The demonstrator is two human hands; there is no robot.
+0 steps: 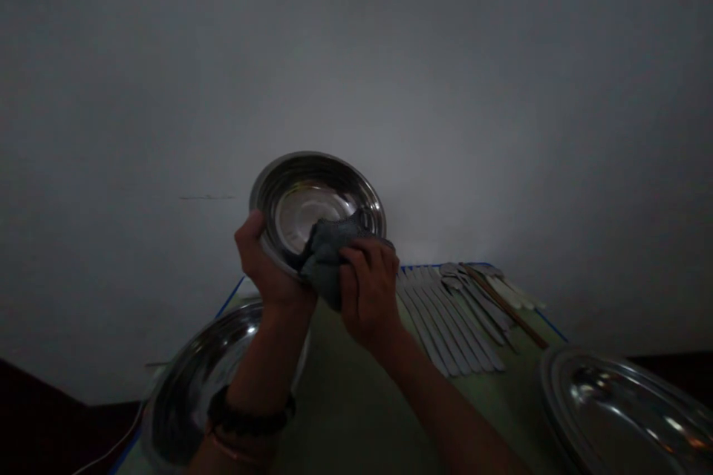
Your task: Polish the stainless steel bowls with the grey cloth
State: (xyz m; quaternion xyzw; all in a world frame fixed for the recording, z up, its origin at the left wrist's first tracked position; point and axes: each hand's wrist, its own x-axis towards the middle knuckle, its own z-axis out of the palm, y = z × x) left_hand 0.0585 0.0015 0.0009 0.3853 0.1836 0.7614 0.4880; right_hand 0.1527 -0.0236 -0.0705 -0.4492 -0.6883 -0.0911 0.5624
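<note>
A shiny metal bowl (pixel 312 200) is held up over the table, tilted so that its inside faces me. My left hand (pixel 272 271) grips it at the lower left, the thumb over the rim and the other fingers hidden behind. Bunched in my right hand (pixel 370 286) is a dark grey cloth (pixel 328 256), pressed against the bowl's lower right rim and inner wall. The fingers of my right hand are bent over the cloth.
A large metal basin (pixel 192 378) stands on the table (pixel 356 408) at left, partly behind my left forearm. Several forks (pixel 440 319) lie in a row at right, beside spoons (pixel 473 304) and brown chopsticks (pixel 506 304). Oval metal trays (pixel 607 415) sit front right. A wall (pixel 445 89) rises behind.
</note>
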